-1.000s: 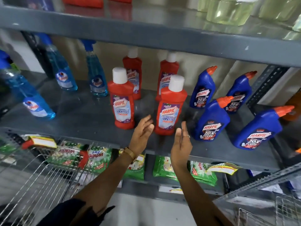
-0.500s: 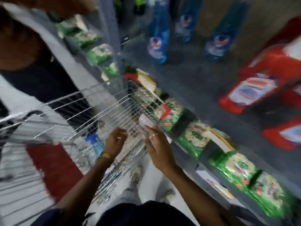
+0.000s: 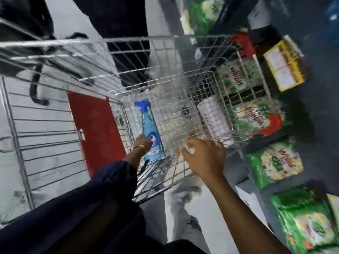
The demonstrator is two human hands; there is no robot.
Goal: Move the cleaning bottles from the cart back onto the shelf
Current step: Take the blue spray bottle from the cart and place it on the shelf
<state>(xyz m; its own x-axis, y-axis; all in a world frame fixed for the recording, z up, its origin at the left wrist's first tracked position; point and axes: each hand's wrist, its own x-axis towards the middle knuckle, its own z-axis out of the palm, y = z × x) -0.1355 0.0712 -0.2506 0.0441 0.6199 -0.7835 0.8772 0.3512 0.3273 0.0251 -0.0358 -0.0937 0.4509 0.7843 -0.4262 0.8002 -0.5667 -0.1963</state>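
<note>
I look down into a wire cart (image 3: 165,57). A blue spray bottle (image 3: 149,125) with a blue trigger head lies on the cart's floor at the left. My left hand (image 3: 143,144) is closed around its lower body. A pale white-pink bottle (image 3: 213,118) lies against the cart's right wall. My right hand (image 3: 203,159) hovers at the cart's near rim with curled fingers, just by that bottle's near end. Motion blur hides whether the fingers grip it. The shelf with the other cleaning bottles is out of view.
The lower shelf on the right holds green detergent packs (image 3: 273,162) and yellow price tags (image 3: 282,70), close against the cart's right side. The cart's red child-seat flap (image 3: 95,129) is at left. My shoe (image 3: 185,209) stands on the grey floor below.
My view swung from the shelf down into the cart. Both hands dropped from the shelf edge into the cart, and my left hand closed on the blue spray bottle.
</note>
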